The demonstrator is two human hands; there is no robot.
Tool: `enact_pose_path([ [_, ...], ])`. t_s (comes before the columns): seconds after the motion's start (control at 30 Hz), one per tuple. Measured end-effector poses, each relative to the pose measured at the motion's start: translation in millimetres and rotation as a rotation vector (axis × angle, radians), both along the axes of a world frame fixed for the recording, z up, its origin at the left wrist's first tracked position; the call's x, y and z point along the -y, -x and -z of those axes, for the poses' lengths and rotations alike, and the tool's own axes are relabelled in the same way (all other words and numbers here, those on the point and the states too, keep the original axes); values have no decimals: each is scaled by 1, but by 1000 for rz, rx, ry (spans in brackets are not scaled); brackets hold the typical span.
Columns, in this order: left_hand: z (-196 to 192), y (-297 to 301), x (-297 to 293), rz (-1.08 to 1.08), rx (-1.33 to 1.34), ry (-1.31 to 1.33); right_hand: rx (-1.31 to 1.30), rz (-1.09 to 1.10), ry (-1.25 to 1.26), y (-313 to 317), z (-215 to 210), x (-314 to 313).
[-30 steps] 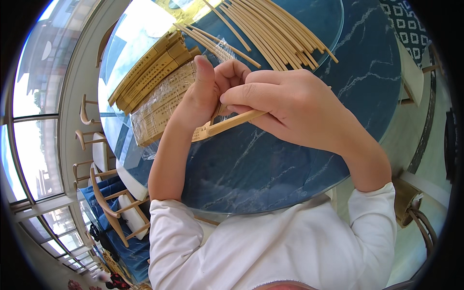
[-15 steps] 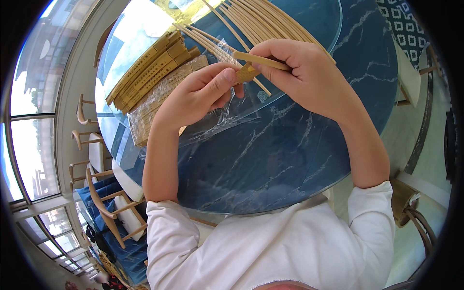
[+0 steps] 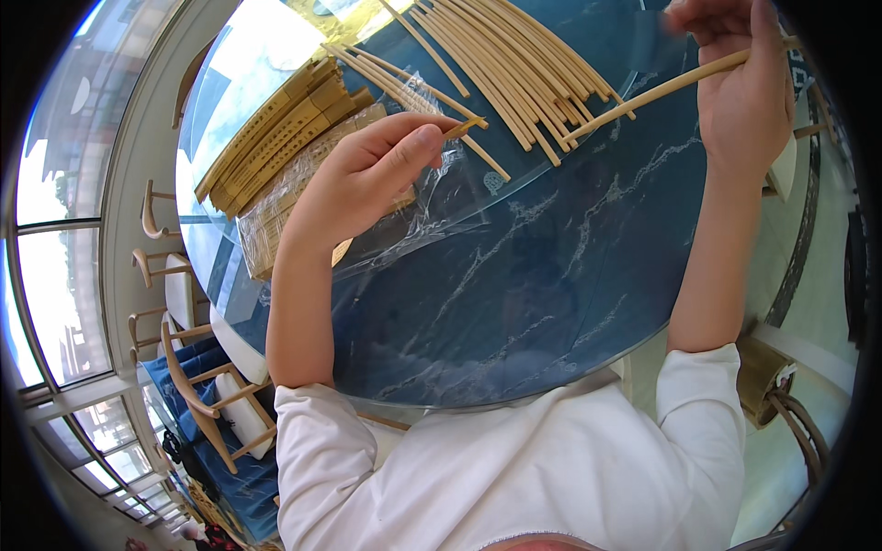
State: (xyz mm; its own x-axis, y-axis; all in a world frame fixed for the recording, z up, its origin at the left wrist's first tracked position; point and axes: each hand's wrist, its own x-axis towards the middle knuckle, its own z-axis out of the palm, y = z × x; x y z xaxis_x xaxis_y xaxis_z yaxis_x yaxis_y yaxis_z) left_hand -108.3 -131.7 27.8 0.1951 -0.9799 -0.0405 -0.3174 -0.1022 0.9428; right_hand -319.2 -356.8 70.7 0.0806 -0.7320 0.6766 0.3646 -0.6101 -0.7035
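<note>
My left hand (image 3: 381, 174) pinches a small gold paper sleeve (image 3: 465, 127) between thumb and fingers; its tip points right and most of it is hidden by the hand. At the upper right, my right hand (image 3: 746, 106) is closed round a long pale wooden chopstick (image 3: 657, 90), which slants down to the left. The chopstick's lower end is beside a row of loose chopsticks (image 3: 501, 69). Several more chopsticks (image 3: 390, 81) lie past my left hand. Left of that hand are a stack of flat gold paper sleeves (image 3: 276, 129) and a plastic-wrapped bundle (image 3: 276, 220).
All this rests on a round glass turntable (image 3: 537, 184) over a dark blue marbled table (image 3: 478, 312). Crumpled clear plastic film (image 3: 427, 197) lies under my left hand. Wooden chairs (image 3: 220, 404) stand to the left, near tall windows (image 3: 64, 303).
My right hand has moved away to the upper right with a chopstick, apart from my left hand. My left hand stays nearly in place, holding the gold sleeve that was between both hands.
</note>
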Motion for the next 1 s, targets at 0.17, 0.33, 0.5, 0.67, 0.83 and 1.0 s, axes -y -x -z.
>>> enact_pose_path([
  [0.17, -4, 1, 3, -19, -28, -47, 125, -195, -171, 22, 10, 44],
  [0.33, -3, 2, 6, -21, -80, -62, 147, -345, -330, 19, 22, 52],
  [0.5, -4, 9, 2, -65, -124, -55, 109, -373, -325, 5, 30, 43],
  [0.67, -3, 8, 2, -34, -101, 7, 81, -387, -256, 4, 30, 36],
  [0.83, 0, 7, 1, -41, -90, 37, 67, -352, -237, 2, 31, 34],
  [1.0, -2, 2, -2, -39, -122, 27, 43, -428, -250, 8, 13, 21],
])
